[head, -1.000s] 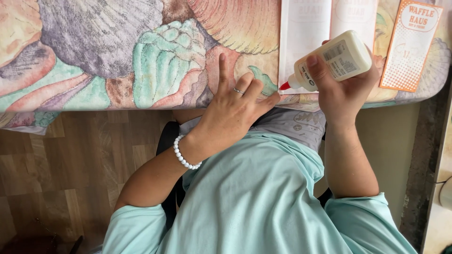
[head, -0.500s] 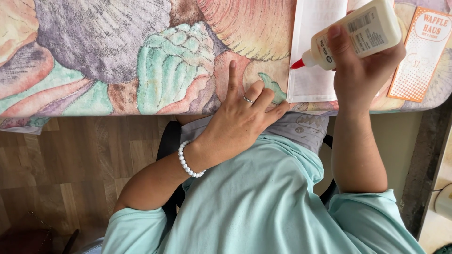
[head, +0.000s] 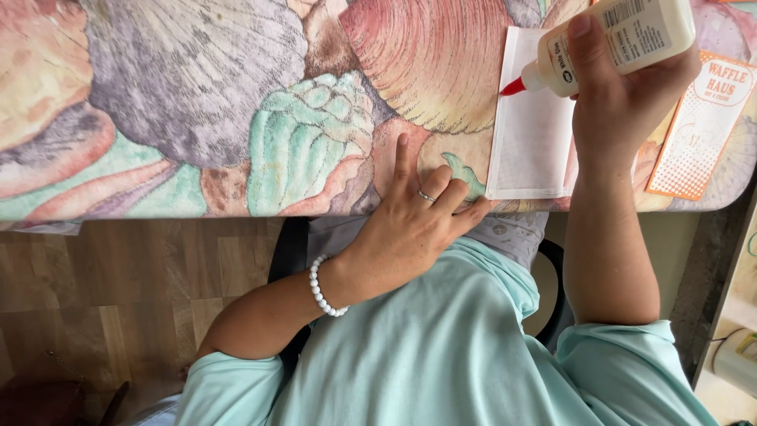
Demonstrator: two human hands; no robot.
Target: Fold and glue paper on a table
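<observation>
Gripping the white glue bottle point(head: 623, 35) fully in your right hand point(head: 619, 102), you tilt its red nozzle over the white paper sheet point(head: 530, 146); your left hand point(head: 410, 229) rests open, empty, on the shell-patterned tablecloth point(head: 197, 118).

Smooth plastic glue bottle point(head: 623, 35); matt paper sheet point(head: 532, 150).

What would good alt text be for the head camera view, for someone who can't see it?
A person's right hand tilts a white glue bottle with a red tip over the left edge of a white sheet of paper on a shell-patterned tablecloth. The left hand, with a ring and a bead bracelet, rests at the table edge beside the paper.
</observation>
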